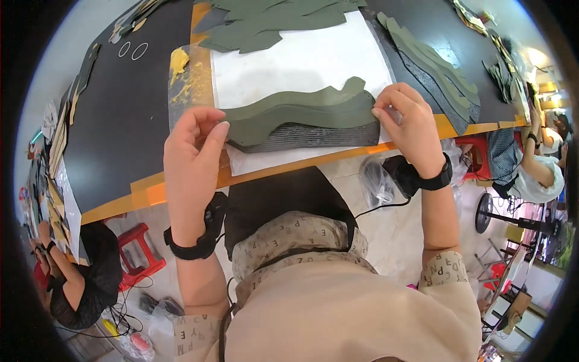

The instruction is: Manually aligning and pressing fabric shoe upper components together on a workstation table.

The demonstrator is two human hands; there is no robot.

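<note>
We pinch a wavy olive-green flat strip [283, 108], left hand [194, 148] at its left end, right hand [410, 120] at its right, ribbed black piece [319, 137] along its lower edge, over a white rectangular sheet [301, 60].

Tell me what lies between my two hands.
In the head view, wavy dark green material with a dark ribbed part along its lower side spans from left hand to right hand.

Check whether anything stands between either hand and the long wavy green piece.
Nothing visible does. The left hand has its fingertips at the left end of the green piece, and the right hand has its own at the right end. The dark ribbed piece shows along the lower edge, blocking neither.
</note>
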